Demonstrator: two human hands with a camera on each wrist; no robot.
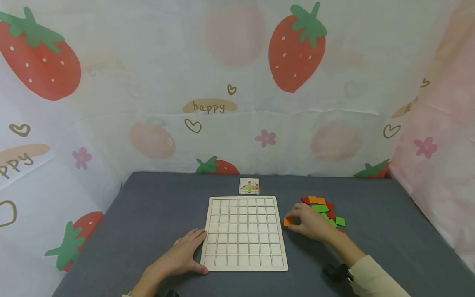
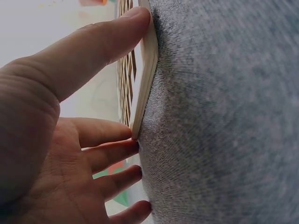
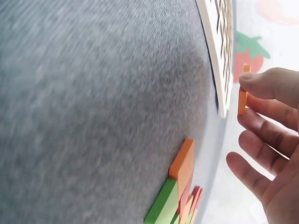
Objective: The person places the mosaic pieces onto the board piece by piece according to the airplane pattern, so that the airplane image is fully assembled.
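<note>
A pale wooden board (image 1: 243, 234) with a grid of square recesses lies flat in front of me. My left hand (image 1: 182, 253) rests along its left side, fingers extended. In the left wrist view, the thumb (image 2: 88, 53) touches the board's edge and the index fingertip meets its corner. My right hand (image 1: 311, 222) pinches an orange tile (image 1: 287, 222) just off the board's right side. The right wrist view shows that orange tile (image 3: 242, 100) on edge between thumb and fingers, raised off the cloth. Part of the tile pile is hidden behind the right hand.
Right of the board lies a loose pile of green tiles (image 1: 340, 221), orange tiles (image 1: 312, 199) and red tiles (image 1: 330, 215). A small picture card (image 1: 249, 186) lies beyond the board's far edge. Grey cloth (image 1: 156, 206) covers the table, with a strawberry-printed curtain (image 1: 237, 74) behind.
</note>
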